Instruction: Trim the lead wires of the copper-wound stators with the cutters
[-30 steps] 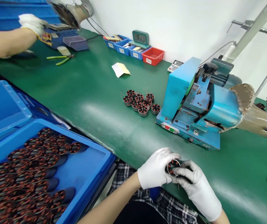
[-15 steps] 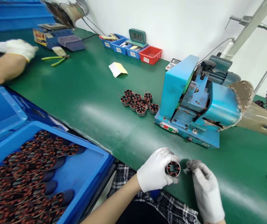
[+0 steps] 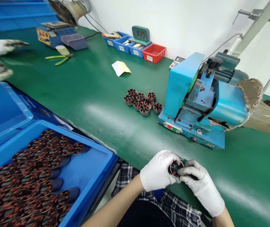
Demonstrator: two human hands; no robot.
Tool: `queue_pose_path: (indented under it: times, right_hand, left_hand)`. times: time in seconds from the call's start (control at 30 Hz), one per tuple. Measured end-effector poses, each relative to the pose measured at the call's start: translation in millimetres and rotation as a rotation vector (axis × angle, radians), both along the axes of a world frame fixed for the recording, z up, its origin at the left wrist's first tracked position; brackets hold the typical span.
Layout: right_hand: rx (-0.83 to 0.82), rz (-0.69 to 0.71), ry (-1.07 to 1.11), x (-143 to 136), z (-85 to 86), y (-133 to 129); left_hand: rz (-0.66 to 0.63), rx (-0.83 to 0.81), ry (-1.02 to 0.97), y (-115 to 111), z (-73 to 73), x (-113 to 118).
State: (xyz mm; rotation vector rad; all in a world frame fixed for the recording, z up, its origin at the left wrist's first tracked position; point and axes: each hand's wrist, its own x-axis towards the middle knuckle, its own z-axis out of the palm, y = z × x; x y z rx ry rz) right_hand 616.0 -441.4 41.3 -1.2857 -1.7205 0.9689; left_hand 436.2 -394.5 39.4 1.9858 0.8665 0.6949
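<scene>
I work in a factory workshop, shown by my green workbench point(image 3: 97, 85), the blue motor-driven machine point(image 3: 183, 83), labelled parts bins point(image 3: 122, 48) and a blue crate point(image 3: 79, 176) full of copper-wound stators point(image 3: 39, 154).

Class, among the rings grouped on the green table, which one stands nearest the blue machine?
The rightmost ring of the group, just left of the machine at its base; the others all stand farther left.
</scene>
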Motion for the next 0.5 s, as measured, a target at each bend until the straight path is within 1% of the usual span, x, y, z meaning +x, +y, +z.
queue_pose_path:
  times: [0.07, 0.13, 0.23, 0.3, 0.4, 0.5]
  right_hand:
    - [0.033, -0.001, 0.033, 0.9, -2.7, 2.4]
    - [0.03, -0.057, 0.06, 2.9, -5.9, 1.0]
    - [-0.06, -0.182, 0.078, 4.3, -10.6, -5.4]
    - [-0.118, -0.225, 0.074, 2.3, -12.5, -9.6]
    - [-0.129, -0.271, 0.103, -5.6, -12.6, -12.6]
    - [-0.092, -0.298, 0.191, -13.6, -7.8, -12.6]
  left_hand:
    - [0.004, -0.005, 0.003, 0.0, -0.2, 0.5]
    - [0.009, -0.002, 0.006, 0.0, -1.0, 0.9]
    - [-0.004, 0.026, 0.0, 0.4, -2.9, 1.0]
    - [-0.033, 0.066, -0.012, 1.1, -3.8, 0.6]
    - [-0.081, 0.118, -0.026, 2.5, -3.5, -0.3]
    - [-0.083, 0.128, -0.041, 3.1, -2.5, -1.2]
